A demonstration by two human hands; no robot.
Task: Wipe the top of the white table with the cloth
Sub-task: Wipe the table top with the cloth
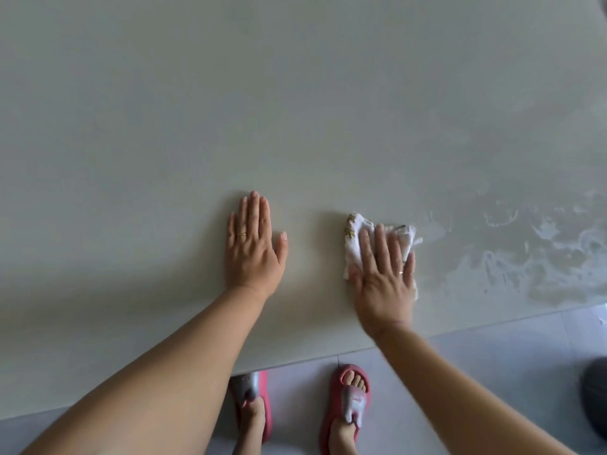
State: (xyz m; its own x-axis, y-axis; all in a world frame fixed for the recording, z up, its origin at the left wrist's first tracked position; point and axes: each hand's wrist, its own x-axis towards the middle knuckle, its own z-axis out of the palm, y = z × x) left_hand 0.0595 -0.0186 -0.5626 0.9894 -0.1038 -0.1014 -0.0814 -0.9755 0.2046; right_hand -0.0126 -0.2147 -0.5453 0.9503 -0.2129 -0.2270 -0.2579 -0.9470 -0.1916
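White cloth (pixel 377 244) lies crumpled right of centre on the counter (pixel 295 110), your right hand (pixel 384 274) flat on it (fingers spread, no grip); your left hand (pixel 253 247) rests open, empty.

White table (pixel 295 93), cloth (pixel 354 238), hands atop

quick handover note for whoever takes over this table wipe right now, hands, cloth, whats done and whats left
Left hand: flat on the white table, palm down, holding nothing.
Right hand: fingers spread, pressing the cloth flat on the table near the front edge.
Done: cannot tell how much has been wiped; the left and middle look even.
Left: whitish streaky marks right of the cloth, up to the right front edge; work that way.
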